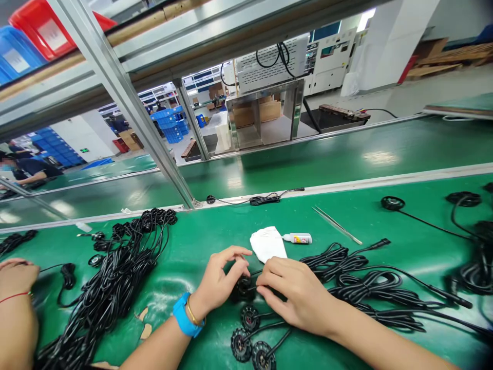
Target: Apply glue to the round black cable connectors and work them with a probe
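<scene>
My left hand (221, 282), with a blue band on its wrist, curls its fingers round a black round cable end (244, 289), which is partly hidden by them. Beside it, my right hand (295, 293) pinches the black cable close to that end; its fingertips hide the exact grip. Three black round cable ends (241, 345) lie just below my hands on the green mat. Coiled black cables (365, 288) spread to the right of my right hand. Beyond my fingers are a white cloth or paper (268, 243) and a small white bottle (300, 238) with a narrow tip.
Metal tweezers (339, 226) lie farther back. A large heap of black cables (119, 282) covers the left side. Another person's hand (17, 282) rests at the far left. A metal frame post (131, 103) rises at the bench's back, before a green conveyor belt (327, 149).
</scene>
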Available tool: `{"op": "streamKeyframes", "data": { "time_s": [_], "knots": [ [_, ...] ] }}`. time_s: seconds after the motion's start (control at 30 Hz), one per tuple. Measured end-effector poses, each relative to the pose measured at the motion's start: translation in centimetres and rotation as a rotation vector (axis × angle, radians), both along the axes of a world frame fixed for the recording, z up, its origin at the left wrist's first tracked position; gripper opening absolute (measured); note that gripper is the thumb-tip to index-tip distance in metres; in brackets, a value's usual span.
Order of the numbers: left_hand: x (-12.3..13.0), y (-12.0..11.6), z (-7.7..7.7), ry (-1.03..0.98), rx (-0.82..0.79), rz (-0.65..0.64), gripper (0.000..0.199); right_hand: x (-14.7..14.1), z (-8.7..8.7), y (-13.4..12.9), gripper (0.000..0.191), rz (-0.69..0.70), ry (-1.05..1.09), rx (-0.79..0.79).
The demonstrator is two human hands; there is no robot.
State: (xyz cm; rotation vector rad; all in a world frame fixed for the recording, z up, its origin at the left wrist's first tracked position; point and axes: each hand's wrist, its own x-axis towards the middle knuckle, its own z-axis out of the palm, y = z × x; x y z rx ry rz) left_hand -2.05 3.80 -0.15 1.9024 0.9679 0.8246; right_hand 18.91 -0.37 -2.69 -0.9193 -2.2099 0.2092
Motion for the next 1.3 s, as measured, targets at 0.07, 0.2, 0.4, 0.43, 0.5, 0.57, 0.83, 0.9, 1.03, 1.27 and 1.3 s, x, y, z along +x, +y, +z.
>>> {"op": "streamKeyframes", "data": {
  "time_s": [0.07, 0.2, 0.4, 0.43, 0.5, 0.57, 0.83, 0.9, 1.03, 1.27, 1.3],
  "knots": [
    [0.0, 0.4, -0.1, 0.042, -0.002, 0.075, 0.031, 0.2, -0.1, 0.1, 0.012, 0.041, -0.066, -0.025],
    [0.0, 0.9, -0.4, 0.135, 0.031, 0.176, 0.032, 0.3, -0.1, 0.4, 0.013, 0.061, -0.106, -0.046],
    [0.1, 1.0, -0.4, 0.17, 0.035, 0.166, 0.032, 0.4, -0.1, 0.3, 0.007, 0.082, -0.119, -0.071],
    [0.1, 1.0, -0.4, 0.175, 0.034, 0.164, 0.033, 0.5, -0.1, 0.3, 0.006, 0.094, -0.124, -0.085],
    [0.1, 1.0, -0.4, 0.187, 0.031, 0.162, 0.033, 0.7, 0.0, 0.3, 0.016, 0.118, -0.145, -0.124],
    [0.1, 1.0, -0.5, 0.196, 0.03, 0.159, 0.033, 0.9, 0.1, 0.4, 0.025, 0.133, -0.17, -0.162],
    [0.0, 0.9, -0.4, 0.21, 0.02, 0.133, 0.034, 1.0, 1.3, 0.3, 0.027, 0.117, -0.167, -0.139],
    [0.0, 0.9, -0.4, 0.217, 0.017, 0.132, 0.034, 1.9, 2.1, 0.6, 0.025, 0.083, -0.172, -0.112],
    [-0.2, 1.0, -0.5, 0.234, 0.013, 0.134, 0.035, 6.5, 3.7, 1.0, 0.03, -0.123, -0.167, -0.155],
    [-0.5, 1.6, -0.9, 0.202, 0.015, 0.102, 0.037, 13.6, 2.4, -2.1, 0.088, -0.397, -0.206, -0.669],
    [-0.6, 1.7, -0.9, 0.197, 0.013, 0.093, 0.037, 13.7, 2.2, -2.6, 0.098, -0.375, -0.239, -0.719]
  ]
}}
